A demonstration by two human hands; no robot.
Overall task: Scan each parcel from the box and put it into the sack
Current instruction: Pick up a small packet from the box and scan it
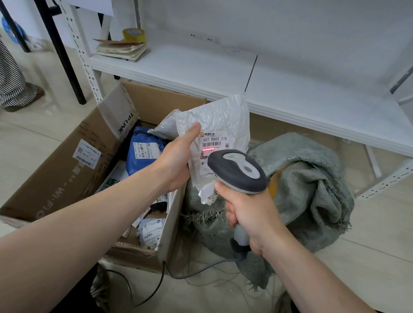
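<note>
Left hand [174, 163]: grips white parcel [218, 122], thumb on front. Right hand [250, 216]: wrapped round scanner [237, 170] handle; red line across label [214, 142]. Box [55, 167] at 9 o'clock of sack [306, 181].

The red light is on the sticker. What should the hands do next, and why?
Probably the left hand should lower the white parcel into the grey sack just below it. The scanner in the right hand casts its red line on the label, so scanning seems nearly done.
</note>
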